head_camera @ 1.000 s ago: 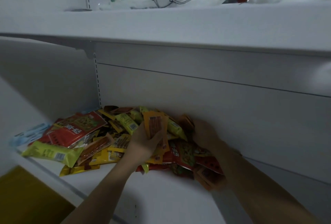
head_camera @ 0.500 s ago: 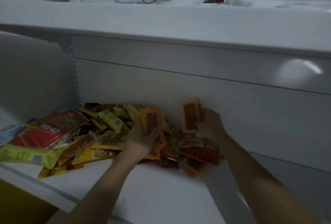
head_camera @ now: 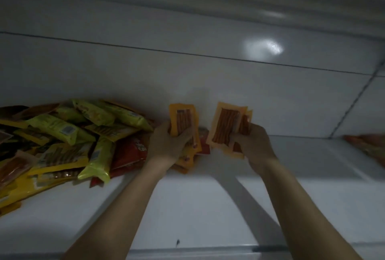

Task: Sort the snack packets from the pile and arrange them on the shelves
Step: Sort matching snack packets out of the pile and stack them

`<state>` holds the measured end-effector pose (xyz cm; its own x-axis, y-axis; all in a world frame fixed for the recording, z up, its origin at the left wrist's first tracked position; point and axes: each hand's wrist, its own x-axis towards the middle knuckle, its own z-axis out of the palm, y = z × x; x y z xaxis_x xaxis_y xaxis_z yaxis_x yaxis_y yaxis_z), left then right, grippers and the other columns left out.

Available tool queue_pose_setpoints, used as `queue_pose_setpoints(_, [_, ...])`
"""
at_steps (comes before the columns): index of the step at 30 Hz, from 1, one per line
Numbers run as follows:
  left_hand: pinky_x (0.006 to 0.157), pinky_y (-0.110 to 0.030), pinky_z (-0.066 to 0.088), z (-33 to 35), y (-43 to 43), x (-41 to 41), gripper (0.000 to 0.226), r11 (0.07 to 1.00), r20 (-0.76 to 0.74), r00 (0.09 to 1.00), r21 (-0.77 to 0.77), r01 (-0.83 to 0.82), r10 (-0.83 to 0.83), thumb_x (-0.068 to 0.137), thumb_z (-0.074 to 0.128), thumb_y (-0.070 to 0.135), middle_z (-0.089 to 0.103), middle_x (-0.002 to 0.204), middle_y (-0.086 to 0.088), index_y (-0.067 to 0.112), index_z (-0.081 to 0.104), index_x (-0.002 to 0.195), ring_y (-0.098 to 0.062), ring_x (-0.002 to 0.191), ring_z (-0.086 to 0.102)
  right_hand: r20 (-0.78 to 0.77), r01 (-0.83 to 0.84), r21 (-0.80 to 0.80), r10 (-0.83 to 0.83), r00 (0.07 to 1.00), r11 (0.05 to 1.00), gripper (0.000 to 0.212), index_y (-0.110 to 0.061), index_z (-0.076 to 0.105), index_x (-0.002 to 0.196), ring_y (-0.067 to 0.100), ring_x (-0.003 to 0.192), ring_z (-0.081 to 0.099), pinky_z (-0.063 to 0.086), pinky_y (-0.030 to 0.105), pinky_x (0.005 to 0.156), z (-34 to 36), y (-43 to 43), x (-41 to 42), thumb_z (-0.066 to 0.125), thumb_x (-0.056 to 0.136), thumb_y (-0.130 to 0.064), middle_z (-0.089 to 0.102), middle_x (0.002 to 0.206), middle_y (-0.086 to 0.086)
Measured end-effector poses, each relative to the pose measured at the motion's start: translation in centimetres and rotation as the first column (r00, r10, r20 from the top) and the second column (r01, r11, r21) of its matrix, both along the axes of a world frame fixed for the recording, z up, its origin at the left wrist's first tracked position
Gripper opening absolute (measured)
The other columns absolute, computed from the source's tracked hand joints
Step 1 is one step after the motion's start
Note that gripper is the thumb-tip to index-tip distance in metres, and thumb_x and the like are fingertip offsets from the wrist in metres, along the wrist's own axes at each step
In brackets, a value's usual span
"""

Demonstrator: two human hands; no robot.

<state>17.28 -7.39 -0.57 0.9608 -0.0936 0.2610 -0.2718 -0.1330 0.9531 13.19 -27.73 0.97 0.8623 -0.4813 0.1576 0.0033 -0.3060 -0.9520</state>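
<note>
Fingers (head_camera: 184, 134) of the left hand (head_camera: 168, 145) curl round flat orange packets of reddish sticks (head_camera: 183, 121); the right hand (head_camera: 257, 147) grips matching orange packets (head_camera: 226, 126), now lifted clear of the mixed yellow-and-red packet pile (head_camera: 68, 137) on the white shelf (head_camera: 198, 207): one kind seemingly gathered for placing.
</note>
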Motion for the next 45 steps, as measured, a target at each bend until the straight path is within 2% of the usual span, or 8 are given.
queue_pose_setpoints(6, [0.059,-0.025,0.054,0.1,-4.4,-2.9,0.012,0.996,-0.018,0.995,-0.003,0.094,-0.094,0.081,0.079,0.026,0.073,0.078,0.003,0.018,0.071,0.084,-0.002,0.067,0.068,0.041,0.105,0.092,-0.109,0.993,0.990,0.019,-0.002,0.070,0.080,0.028,0.070,0.067,0.057,0.053,0.069,-0.6,-3.4,-5.2,0.056,0.076,0.010,0.071,0.072,0.008])
queue_pose_setpoints(10, [0.055,-0.012,0.046,1.3,-8.0,-5.9,0.015,0.988,0.006,0.988,0.026,0.153,-0.154,0.084,0.076,0.018,0.069,0.071,0.010,0.024,0.066,0.075,0.009,0.059,0.062,0.079,0.162,0.125,-0.173,0.982,0.979,0.022,-0.005,0.069,0.080,0.024,0.068,0.066,0.054,0.038,0.066,-0.1,-6.4,-9.7,0.057,0.079,0.014,0.069,0.068,0.004])
queue_pose_setpoints(17, [0.070,-0.027,0.053,1.8,-17.3,-13.6,0.013,0.959,-0.043,0.962,0.078,0.273,-0.270,0.083,0.077,0.025,0.074,0.086,0.005,0.023,0.069,0.093,-0.010,0.079,0.070,0.086,0.278,0.152,-0.293,0.952,0.948,0.021,-0.015,0.069,0.089,0.015,0.076,0.068,0.049,0.018,0.053,-0.1,-15.1,-20.8,0.062,0.088,0.005,0.070,0.079,-0.002])
queue_pose_setpoints(21, [0.077,-0.036,0.058,1.4,-23.9,-19.6,0.016,0.918,-0.083,0.918,0.051,0.393,-0.389,0.083,0.077,0.031,0.075,0.090,0.002,0.024,0.069,0.095,-0.016,0.083,0.072,0.081,0.346,0.156,-0.361,0.929,0.925,0.026,-0.023,0.069,0.086,0.010,0.080,0.067,0.050,0.021,0.059,-0.5,-19.9,-28.4,0.062,0.088,0.002,0.073,0.088,-0.002])
queue_pose_setpoints(27, [0.078,-0.040,0.060,0.2,-33.7,-28.5,0.022,0.822,-0.070,0.823,0.048,0.568,-0.564,0.083,0.077,0.033,0.076,0.091,0.004,0.022,0.071,0.102,-0.013,0.081,0.073,0.069,0.483,0.166,-0.498,0.864,0.860,0.026,-0.021,0.070,0.095,0.007,0.082,0.069,0.052,0.020,0.062,-2.0,-25.8,-39.6,0.061,0.090,0.003,0.074,0.091,-0.005])
queue_pose_setpoints(37, [0.058,-0.022,0.057,-1.2,-45.5,-40.7,0.012,0.570,-0.081,0.576,0.085,0.817,-0.813,0.086,0.075,0.025,0.075,0.085,0.004,0.024,0.068,0.096,-0.007,0.072,0.072,0.042,0.732,0.079,-0.736,0.676,0.676,0.029,-0.026,0.064,0.082,0.015,0.082,0.070,0.056,0.028,0.065,-2.7,-31.3,-54.5,0.061,0.087,0.003,0.072,0.084,-0.004])
queue_pose_setpoints(40, [0.065,-0.035,0.061,-1.8,-48.7,-43.3,0.020,0.484,-0.099,0.493,0.098,0.869,-0.865,0.084,0.077,0.028,0.075,0.087,0.002,0.022,0.068,0.101,-0.012,0.075,0.073,0.031,0.774,0.087,-0.778,0.628,0.628,0.033,-0.029,0.062,0.096,0.001,0.083,0.066,0.049,0.014,0.061,-3.3,-32.9,-57.3,0.062,0.088,0.004,0.069,0.091,-0.011])
queue_pose_setpoints(45, [0.069,-0.036,0.062,-3.0,-54.3,-46.0,0.023,0.378,-0.109,0.390,0.115,0.919,-0.915,0.084,0.077,0.027,0.075,0.091,0.002,0.020,0.067,0.104,-0.010,0.078,0.073,-0.006,0.839,0.074,-0.841,0.542,0.540,0.035,-0.032,0.061,0.095,0.000,0.086,0.065,0.048,0.018,0.066,-4.0,-36.8,-60.4,0.062,0.089,0.002,0.068,0.094,-0.013])
